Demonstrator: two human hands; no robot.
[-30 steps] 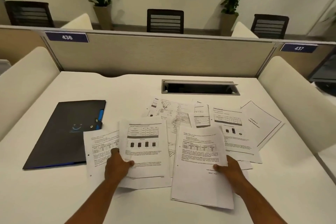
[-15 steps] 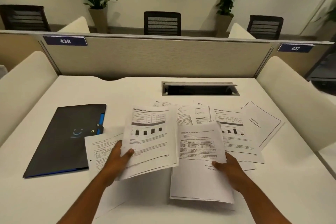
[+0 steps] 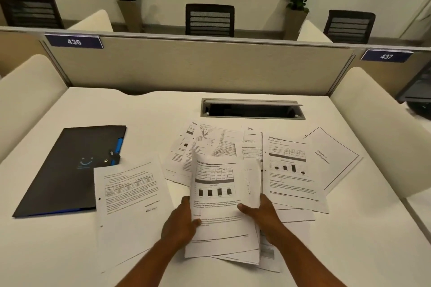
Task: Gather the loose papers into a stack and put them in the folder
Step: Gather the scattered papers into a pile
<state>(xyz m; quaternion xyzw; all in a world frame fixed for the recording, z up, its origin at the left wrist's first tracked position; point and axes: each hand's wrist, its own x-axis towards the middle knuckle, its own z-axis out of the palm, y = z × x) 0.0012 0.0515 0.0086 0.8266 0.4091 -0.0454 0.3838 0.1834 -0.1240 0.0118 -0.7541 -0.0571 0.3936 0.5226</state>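
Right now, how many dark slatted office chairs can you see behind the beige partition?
3: one dark slatted office chair at far left, one at centre, one at right. The beige partition hides their lower parts; more may be out of frame.

Dim, warm, yellowish indoor light; soft shadows lie under the lifted sheets; wide-angle bending curves the frame edges; fine print is blurred
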